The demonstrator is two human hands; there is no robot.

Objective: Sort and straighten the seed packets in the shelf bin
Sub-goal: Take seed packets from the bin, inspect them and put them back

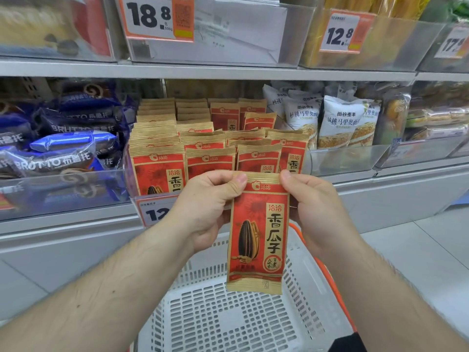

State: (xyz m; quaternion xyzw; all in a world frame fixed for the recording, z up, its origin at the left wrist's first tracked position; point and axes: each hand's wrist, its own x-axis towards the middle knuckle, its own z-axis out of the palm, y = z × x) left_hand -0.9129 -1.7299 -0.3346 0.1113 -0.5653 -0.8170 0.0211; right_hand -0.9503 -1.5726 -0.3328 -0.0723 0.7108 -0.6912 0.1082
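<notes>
Left hand (pixel 210 207) and right hand (pixel 314 207) pinching upright packet (pixel 258 235) by its top corners, above basket (pixel 228 313), before bin (pixel 218 138)

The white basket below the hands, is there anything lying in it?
No: the white basket shows only bare perforated floor, and the seed packet hangs above it, pinched by the left hand and right hand.
</notes>
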